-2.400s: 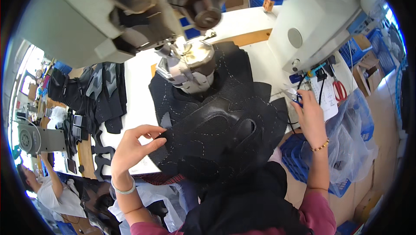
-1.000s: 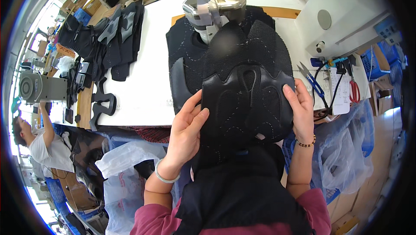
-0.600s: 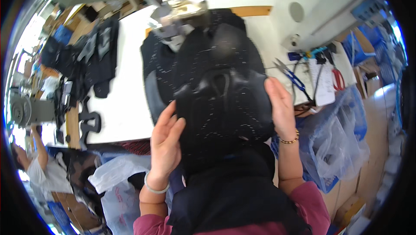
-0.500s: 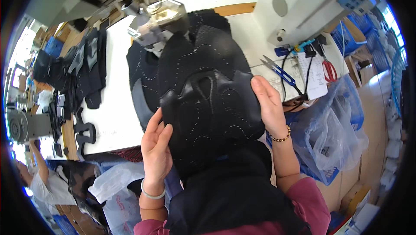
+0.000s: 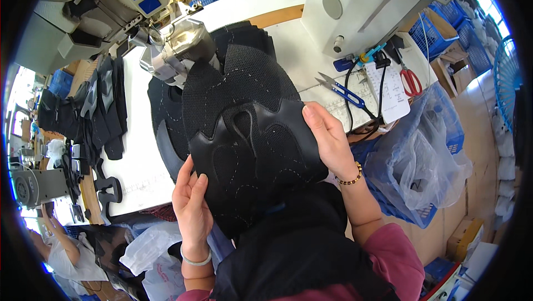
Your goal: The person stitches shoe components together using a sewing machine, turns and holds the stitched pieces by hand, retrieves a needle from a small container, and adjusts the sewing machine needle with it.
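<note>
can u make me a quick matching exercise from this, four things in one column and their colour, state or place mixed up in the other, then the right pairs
Things
1. black mesh piece
2. snips
3. scissors
4. plastic bag

Descriptions
A. red handles, near the table's right edge
B. see-through, bunched at a blue basket
C. held between the left hand and right hand
D. blue body, blades apart, lying on the table

Right pairs
1-C, 2-D, 3-A, 4-B
</note>
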Motion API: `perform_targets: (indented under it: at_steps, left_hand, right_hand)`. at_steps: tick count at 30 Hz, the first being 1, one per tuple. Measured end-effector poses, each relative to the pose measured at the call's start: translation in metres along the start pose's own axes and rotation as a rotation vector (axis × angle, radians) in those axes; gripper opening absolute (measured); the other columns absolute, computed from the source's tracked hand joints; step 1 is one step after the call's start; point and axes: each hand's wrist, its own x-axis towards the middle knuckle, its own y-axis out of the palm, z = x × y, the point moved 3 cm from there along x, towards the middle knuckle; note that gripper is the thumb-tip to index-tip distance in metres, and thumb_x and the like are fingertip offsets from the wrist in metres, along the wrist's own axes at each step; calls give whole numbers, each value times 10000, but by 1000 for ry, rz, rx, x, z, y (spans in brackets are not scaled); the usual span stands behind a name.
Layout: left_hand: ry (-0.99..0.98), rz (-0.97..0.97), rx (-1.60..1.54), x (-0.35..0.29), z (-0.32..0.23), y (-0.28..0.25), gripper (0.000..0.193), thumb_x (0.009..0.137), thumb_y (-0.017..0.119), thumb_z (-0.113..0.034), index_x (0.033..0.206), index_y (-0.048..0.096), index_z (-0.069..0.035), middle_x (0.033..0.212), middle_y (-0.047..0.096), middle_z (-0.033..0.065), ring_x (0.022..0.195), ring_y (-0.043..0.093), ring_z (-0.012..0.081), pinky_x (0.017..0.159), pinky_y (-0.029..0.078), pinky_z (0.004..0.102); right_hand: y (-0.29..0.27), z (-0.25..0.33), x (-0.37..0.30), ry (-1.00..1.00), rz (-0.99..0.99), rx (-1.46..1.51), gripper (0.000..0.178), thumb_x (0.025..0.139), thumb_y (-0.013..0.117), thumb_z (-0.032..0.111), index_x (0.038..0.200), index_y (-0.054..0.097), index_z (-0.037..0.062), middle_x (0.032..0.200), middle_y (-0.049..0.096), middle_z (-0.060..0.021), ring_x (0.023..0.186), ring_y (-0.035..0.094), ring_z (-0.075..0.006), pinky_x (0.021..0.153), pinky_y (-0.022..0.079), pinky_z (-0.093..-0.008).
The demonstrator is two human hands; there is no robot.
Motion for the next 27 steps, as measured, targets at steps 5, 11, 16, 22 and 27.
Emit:
perform_targets:
  at_steps: [5,11,16,22,27]
  left_hand:
    - [18,-79,-30,0,-1,4,445,884,464,18,1302,340,106,988,617,126,935,609,160,893,461,246]
    - [0,2,16,0,-1,-1,436,902,425,26,1314,306,100,1178,548,199,1094,542,207,958,408,288]
    - [-7,5,10,1,1,-2,439,900,434,26,1313,306,101,1182,545,199,1098,539,205,962,404,286]
    - [-2,0,-4,0,1,-3,433,898,428,36,1307,306,109,1194,535,203,1104,535,208,967,402,292]
    - [0,12,-18,0,0,-3,429,901,420,37,1309,306,104,1194,534,206,1108,533,215,965,406,294]
  right_hand:
    - [0,-1,0,26,5,3,281,972,425,255,962,544,0,698,420,64,658,350,-9,600,314,-157]
    - [-1,-2,1,8,-4,-3,271,970,430,241,966,549,-2,694,417,60,652,353,-13,594,319,-163]
    - [1,3,0,-9,-6,-3,262,968,434,230,970,551,-4,690,415,57,648,352,-17,590,321,-168]
    - [2,11,-3,-61,-26,-101,250,964,439,213,970,550,-11,682,415,48,641,351,-20,585,320,-171]
    - [3,14,-4,-51,-30,-136,253,967,431,223,982,546,-2,684,420,42,641,351,-23,585,320,-173]
